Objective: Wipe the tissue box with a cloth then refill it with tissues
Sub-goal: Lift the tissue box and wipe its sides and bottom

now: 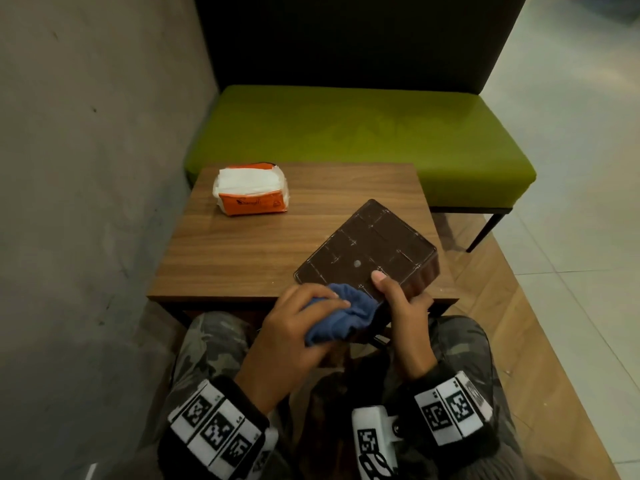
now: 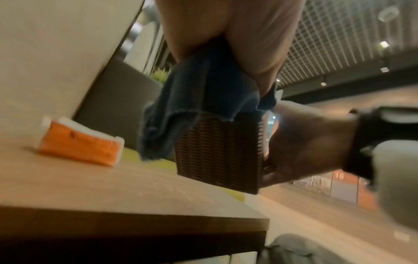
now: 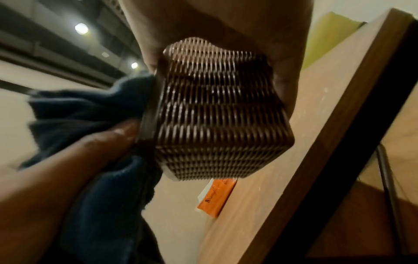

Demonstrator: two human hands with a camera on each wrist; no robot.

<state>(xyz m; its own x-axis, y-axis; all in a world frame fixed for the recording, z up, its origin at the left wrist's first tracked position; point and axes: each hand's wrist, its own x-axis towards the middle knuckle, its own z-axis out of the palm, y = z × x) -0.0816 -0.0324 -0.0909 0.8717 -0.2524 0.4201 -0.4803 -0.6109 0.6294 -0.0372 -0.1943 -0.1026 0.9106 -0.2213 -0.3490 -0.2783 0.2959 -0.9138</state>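
Observation:
A dark brown woven tissue box [image 1: 367,247] [image 2: 219,153] [image 3: 217,114] is held tilted above the table's near right corner, its flat bottom panel facing up. My right hand [image 1: 398,306] grips its near end, thumb on the panel and fingers underneath. My left hand [image 1: 298,323] holds a bunched blue cloth [image 1: 343,313] [image 2: 192,100] [image 3: 90,125] against the box's near left edge. An orange pack of white tissues [image 1: 251,194] [image 2: 81,144] [image 3: 214,198] lies at the table's far left.
The small wooden table [image 1: 270,244] stands against a grey wall [image 1: 86,168] on the left. A green bench [image 1: 360,133] with a dark back sits behind it. Tiled floor [image 1: 571,168] lies to the right. My knees are under the table's near edge.

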